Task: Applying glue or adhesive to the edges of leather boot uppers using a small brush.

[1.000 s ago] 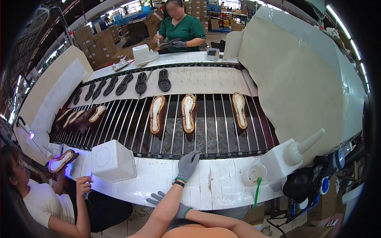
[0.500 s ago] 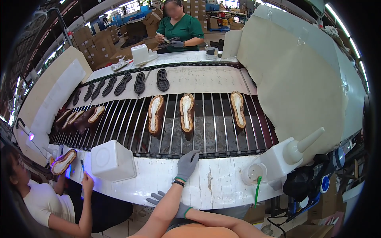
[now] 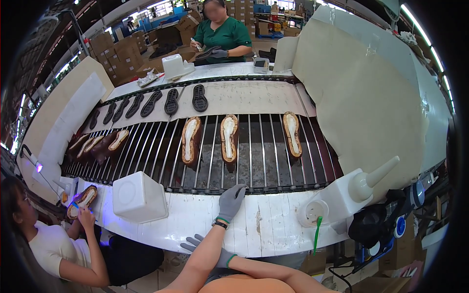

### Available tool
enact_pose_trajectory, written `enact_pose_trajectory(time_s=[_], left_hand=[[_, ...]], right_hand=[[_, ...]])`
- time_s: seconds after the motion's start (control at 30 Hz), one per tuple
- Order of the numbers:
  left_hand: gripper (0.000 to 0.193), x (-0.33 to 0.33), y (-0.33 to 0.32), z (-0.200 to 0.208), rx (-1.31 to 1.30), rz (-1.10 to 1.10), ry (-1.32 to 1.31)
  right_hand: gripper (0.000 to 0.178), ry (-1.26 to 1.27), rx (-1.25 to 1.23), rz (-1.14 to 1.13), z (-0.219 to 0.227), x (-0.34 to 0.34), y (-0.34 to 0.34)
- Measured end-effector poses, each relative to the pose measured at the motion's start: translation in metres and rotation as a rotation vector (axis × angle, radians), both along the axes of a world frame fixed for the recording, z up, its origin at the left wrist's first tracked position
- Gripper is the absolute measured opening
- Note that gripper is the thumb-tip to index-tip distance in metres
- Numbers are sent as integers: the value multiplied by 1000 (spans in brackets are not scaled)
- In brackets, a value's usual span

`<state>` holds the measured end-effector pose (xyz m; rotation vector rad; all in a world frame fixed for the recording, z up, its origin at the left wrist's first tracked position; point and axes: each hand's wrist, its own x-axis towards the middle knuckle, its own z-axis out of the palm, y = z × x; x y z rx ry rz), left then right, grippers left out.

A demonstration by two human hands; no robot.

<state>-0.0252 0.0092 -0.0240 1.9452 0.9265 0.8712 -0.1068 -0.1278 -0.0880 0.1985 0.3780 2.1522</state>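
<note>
My left hand [image 3: 231,203], in a grey glove, rests on the white table's edge beside the conveyor, its fingers curled together with nothing visible in them. Below it my right hand [image 3: 215,250], also gloved, passes under my left forearm. Its fingers are spread at the table's front edge and hold nothing. Beyond my hands, brown shoe uppers lie bottom up on the conveyor's metal rods, white down the middle: a left one [image 3: 191,140], a centre one [image 3: 229,139] and a right one [image 3: 292,134]. Several more uppers [image 3: 117,140] sit farther left.
Black shoe soles [image 3: 200,98] line the pale far belt. A white plastic container [image 3: 139,197] stands left on the table, a white bottle [image 3: 352,188] with a spout right. A co-worker [image 3: 63,249] at left brushes an upper; another [image 3: 223,36] across holds a dark sole.
The left co-worker's brush hand has moved up and left onto the upper, which is now tilted. The far co-worker's hands have shifted slightly. Both my hands stay put.
</note>
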Motion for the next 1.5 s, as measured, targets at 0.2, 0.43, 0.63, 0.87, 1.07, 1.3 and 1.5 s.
enact_pose_trajectory(time_s=[0.2, 0.43, 0.63, 0.87, 1.07, 1.3, 1.5], left_hand=[[23, 0, 3, -7, -9, -2, 12], [25, -1, 4, -8, -30, -9, 9], [25, -1, 2, -5, -5, -10, -7], [25, 2, 2, -8, -18, -6, -9], [25, 3, 2, -10, -8, -2, -19], [25, 3, 4, -12, -7, 4, -4], [26, 4, 1, -3, -17, -10, -12]], right_hand=[[63, -413, -7, 34, 58, 8, -4], [56, -235, -88, 5, 46, 5, -3], [53, -186, -119, -15, 26, 2, 0], [52, -269, -124, -3, 24, 4, 0], [52, -340, -133, 24, 24, 3, -2], [51, -428, -144, 56, 22, 3, -1], [55, -631, 177, 54, 23, 11, -2]])
